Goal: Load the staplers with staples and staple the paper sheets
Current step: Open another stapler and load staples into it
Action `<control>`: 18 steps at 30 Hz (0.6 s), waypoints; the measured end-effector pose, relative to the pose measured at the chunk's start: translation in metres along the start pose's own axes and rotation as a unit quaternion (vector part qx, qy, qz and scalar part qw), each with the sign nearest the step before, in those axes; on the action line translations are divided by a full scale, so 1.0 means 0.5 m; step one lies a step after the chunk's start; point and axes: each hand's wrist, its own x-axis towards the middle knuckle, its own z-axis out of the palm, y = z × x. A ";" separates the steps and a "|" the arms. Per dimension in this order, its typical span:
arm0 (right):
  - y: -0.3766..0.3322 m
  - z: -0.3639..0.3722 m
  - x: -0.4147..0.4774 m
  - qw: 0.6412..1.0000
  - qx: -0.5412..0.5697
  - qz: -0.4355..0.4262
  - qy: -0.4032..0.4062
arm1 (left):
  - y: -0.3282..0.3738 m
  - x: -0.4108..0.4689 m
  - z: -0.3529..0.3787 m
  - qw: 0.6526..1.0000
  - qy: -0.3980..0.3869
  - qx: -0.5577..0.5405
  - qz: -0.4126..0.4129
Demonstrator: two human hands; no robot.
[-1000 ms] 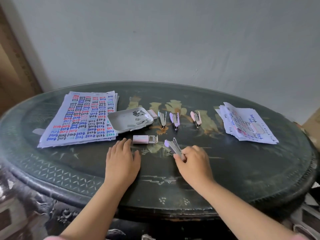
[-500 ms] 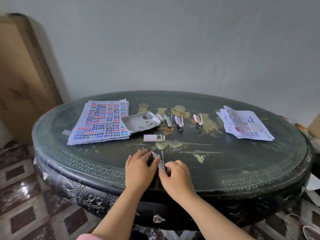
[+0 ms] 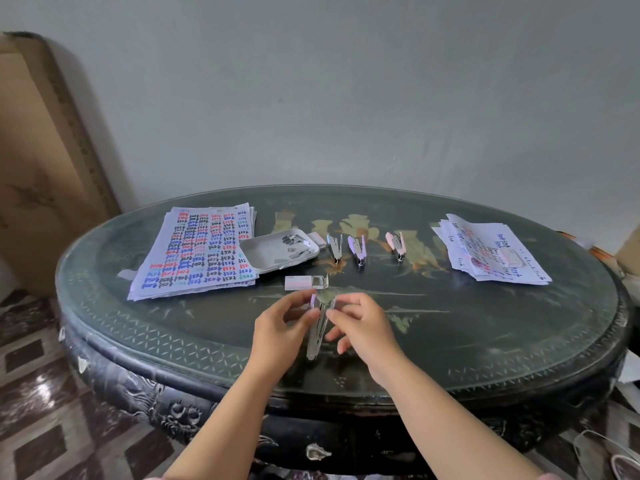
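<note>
Forearms came in from the bottom edge, cut off below the elbows, and met above the near part of the oval table (image 3: 485, 341), just in front of the half-open staple box (image 3: 304, 282). The left hand (image 3: 282, 329) pinched one leaf of the splayed-open stapler (image 3: 317, 341) and the right hand (image 3: 363, 327) pinched the other, its lower fingers loosely spread. Blur hid whether the stapler's channel held staples.

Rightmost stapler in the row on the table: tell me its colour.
Pale pink; the stapler shows best in the head view.
</note>
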 end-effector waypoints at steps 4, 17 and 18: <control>-0.011 -0.008 -0.011 0.995 -0.058 -0.080 0.011 | 0.021 0.007 0.008 0.999 -0.030 -0.030 0.021; 0.015 -0.006 -0.017 0.947 -0.206 -0.223 0.102 | 0.038 -0.009 0.038 0.999 -0.001 -0.010 0.054; 0.019 -0.007 -0.015 0.949 -0.203 -0.211 0.116 | 0.035 -0.010 0.036 0.999 0.007 -0.012 0.050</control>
